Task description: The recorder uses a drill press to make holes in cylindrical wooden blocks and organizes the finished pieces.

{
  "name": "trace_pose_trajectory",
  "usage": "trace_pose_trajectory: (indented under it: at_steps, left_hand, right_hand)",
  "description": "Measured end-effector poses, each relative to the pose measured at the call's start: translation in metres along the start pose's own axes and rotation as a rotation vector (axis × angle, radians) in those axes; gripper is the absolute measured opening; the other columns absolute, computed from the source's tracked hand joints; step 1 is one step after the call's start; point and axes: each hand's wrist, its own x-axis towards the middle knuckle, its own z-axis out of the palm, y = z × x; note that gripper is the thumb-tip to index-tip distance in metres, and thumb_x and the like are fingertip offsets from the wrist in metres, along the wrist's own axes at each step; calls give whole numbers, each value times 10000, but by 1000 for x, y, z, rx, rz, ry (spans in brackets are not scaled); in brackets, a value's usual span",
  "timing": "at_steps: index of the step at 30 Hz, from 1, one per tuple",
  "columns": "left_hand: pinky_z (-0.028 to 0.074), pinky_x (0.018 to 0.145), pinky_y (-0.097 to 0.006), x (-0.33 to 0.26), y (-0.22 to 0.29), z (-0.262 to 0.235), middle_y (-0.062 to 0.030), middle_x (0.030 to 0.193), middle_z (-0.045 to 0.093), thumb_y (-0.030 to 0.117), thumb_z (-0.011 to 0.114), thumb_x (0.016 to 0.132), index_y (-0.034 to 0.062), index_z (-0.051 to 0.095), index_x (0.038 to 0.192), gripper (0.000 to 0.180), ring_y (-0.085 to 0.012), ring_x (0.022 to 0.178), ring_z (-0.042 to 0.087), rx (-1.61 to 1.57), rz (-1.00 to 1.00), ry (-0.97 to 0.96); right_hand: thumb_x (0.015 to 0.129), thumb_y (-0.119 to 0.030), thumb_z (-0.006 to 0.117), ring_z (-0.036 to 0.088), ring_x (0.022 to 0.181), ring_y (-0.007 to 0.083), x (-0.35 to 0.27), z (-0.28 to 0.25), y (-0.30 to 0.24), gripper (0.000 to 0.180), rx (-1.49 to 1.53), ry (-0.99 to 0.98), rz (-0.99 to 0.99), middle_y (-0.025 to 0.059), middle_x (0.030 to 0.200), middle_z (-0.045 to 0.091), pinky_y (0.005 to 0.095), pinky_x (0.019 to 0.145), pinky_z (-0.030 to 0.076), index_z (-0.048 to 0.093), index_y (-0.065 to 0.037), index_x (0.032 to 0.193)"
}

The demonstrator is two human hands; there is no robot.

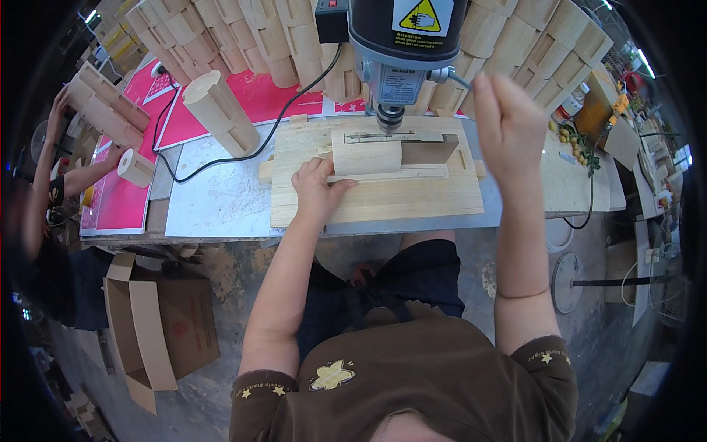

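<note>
A pale wooden cylinder (367, 158) lies on its side in a jig on a flat wooden board (375, 202). My left hand (318, 188) holds it at its left end, fingers against the end face and thumb along the near side. A slim metal strip (394, 138) runs along the jig's upper side, just under the chuck (390, 118) of a small bench drill press (401, 81). Whether the bit touches the wood is hard to see. Raised at the right of the machine, my right hand (508, 121) is closed in a fist around the thin feed lever (459, 79).
Behind the drill stand rows of stacked wooden cylinders (254, 37). One cylinder (221, 114) stands alone at the left, near a black cable (283, 121). Another person's hands (103, 166) handle wooden pieces at far left. An open cardboard box (177, 324) sits on the floor.
</note>
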Motion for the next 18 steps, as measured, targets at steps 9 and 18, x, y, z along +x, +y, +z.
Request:
trace_pose_trajectory:
  at_steps: [9, 18]
  left_hand:
    - [296, 806, -370, 0, -2, 4, -18, 782, 525, 235, 781, 590, 157, 606, 1096, 540, -219, 829, 499, 5, -17, -69]
    - [304, 783, -379, -7, -2, -3, -22, 791, 545, 250, 775, 592, 155, 607, 1088, 532, -221, 837, 518, 4, -68, -100]
  right_hand:
    - [819, -60, 553, 523, 547, 241, -73, 63, 23, 148, 285, 188, 35, 99, 651, 550, 332, 511, 395, 626, -20, 942]
    - [805, -58, 571, 502, 550, 225, -68, 54, 21, 103, 297, 168, -96, 102, 606, 505, 344, 520, 394, 627, -22, 884]
